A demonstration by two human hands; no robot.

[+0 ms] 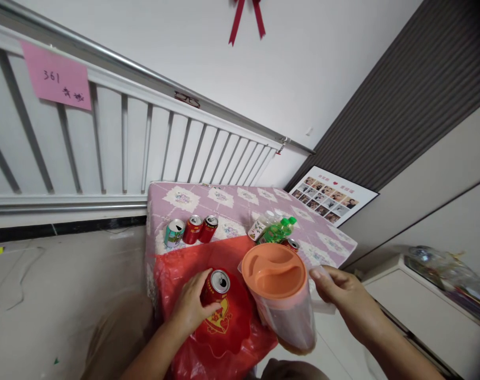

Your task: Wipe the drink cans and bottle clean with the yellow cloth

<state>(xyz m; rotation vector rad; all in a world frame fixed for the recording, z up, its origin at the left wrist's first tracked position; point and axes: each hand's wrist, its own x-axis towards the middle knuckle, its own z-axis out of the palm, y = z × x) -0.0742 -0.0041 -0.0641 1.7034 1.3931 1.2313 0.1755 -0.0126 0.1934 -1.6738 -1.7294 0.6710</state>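
Note:
My left hand (192, 301) is wrapped round an opened red can (217, 285), held upright over a red scalloped plate (238, 338) with a yellow heart print. In my right hand (338, 287) is the handle of a clear plastic pitcher (289, 319) with an orange lid (274, 269), beside the can on its right. Red plastic sheeting (176, 274) lies under the plate. A green can (174, 233) and two red cans (193, 230) stand behind it on the patterned cloth.
Green-capped bottles (277, 230), a white patterned cup (257, 228) and another can (291, 244) are on the cloth-covered table (264, 198) behind the pitcher. A white radiator (161, 142) runs along the wall. At right stands a white cabinet (398, 295) with plastic bags on top.

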